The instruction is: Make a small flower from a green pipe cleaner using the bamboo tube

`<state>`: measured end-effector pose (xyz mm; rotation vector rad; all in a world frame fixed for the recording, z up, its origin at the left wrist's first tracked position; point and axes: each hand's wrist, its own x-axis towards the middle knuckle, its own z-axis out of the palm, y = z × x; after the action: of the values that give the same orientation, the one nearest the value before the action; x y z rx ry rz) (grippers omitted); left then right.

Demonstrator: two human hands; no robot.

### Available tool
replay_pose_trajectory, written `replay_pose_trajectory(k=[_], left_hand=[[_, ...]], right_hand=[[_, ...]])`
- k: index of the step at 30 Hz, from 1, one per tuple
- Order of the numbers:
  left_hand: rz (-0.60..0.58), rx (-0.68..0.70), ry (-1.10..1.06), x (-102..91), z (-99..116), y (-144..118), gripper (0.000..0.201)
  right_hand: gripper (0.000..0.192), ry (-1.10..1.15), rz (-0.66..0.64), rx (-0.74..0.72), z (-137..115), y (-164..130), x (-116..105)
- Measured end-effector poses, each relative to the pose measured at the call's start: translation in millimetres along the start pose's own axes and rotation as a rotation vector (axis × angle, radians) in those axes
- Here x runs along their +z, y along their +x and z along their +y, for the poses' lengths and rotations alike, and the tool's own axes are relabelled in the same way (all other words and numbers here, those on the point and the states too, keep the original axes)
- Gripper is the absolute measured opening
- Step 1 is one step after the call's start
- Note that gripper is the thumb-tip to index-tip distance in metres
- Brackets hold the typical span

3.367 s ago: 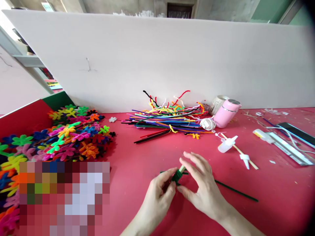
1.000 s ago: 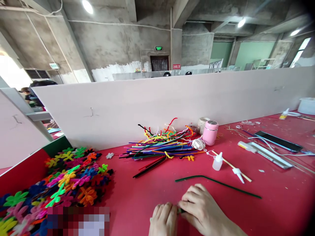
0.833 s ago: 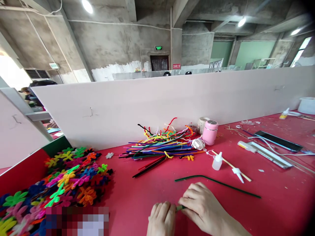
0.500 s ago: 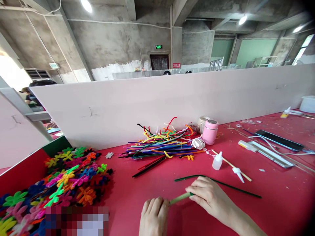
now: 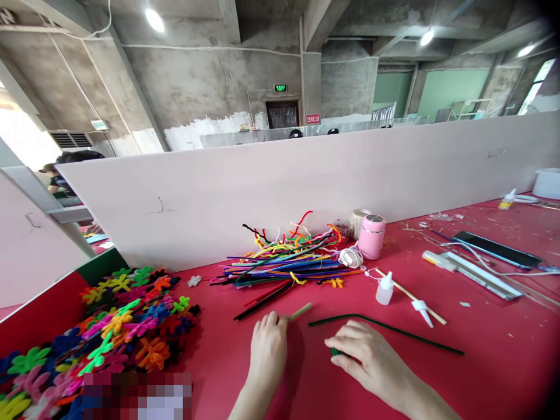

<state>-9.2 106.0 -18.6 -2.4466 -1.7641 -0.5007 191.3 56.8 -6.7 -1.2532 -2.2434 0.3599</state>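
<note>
My left hand [image 5: 269, 344] is closed around a short pale green stick [image 5: 301, 311], whose free end points away to the right. A small dark green piece of pipe cleaner [image 5: 336, 352], seemingly coiled, is pinched between the thumb and fingers of my right hand [image 5: 361, 356]; most of it is hidden. Just beyond my right hand, a long dark green pipe cleaner [image 5: 411, 332] lies on the red table, bent near its left end. The stick and the small green piece are apart.
A heap of coloured pipe cleaners [image 5: 280, 262] lies ahead by the white partition [image 5: 245, 192]. Fuzzy flowers [image 5: 118, 326] fill a box at left. A pink container [image 5: 371, 236], glue bottle [image 5: 385, 289], thin stick [image 5: 431, 309], nozzle cap [image 5: 422, 313] and phone [image 5: 496, 249] stand or lie rightward.
My left hand has moved forward with the stick, drawing it away from my right hand. The small green piece, formerly at the stick's end, stays in my right fingers.
</note>
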Motion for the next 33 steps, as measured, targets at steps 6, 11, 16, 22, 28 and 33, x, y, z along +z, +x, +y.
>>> replay_pose_trajectory(k=[6,11,16,22,28,33], left_hand=[[0.079,0.061,-0.371,-10.2,14,-20,0.022],[-0.115,-0.15,-0.938,-29.0,30,-47,0.016],[-0.319,-0.387,-1.424,-29.3,28,-58,0.024],[-0.373,-0.433,-1.797,-18.4,21,-66,0.019],[-0.375,-0.455,-1.937,-8.3,15,-75,0.016],[-0.361,-0.506,-1.955,-9.0,14,-77,0.022]], right_hand=[[0.016,0.016,-0.03,0.002,-3,0,1],[0.019,0.104,-0.048,-0.035,-13,-2,3],[0.023,0.158,-0.139,-0.095,-33,5,-2],[0.05,0.17,-0.263,0.018,-46,13,-7],[0.064,0.35,-0.362,0.118,-48,16,-2],[0.069,0.439,-0.439,0.168,-44,21,9]])
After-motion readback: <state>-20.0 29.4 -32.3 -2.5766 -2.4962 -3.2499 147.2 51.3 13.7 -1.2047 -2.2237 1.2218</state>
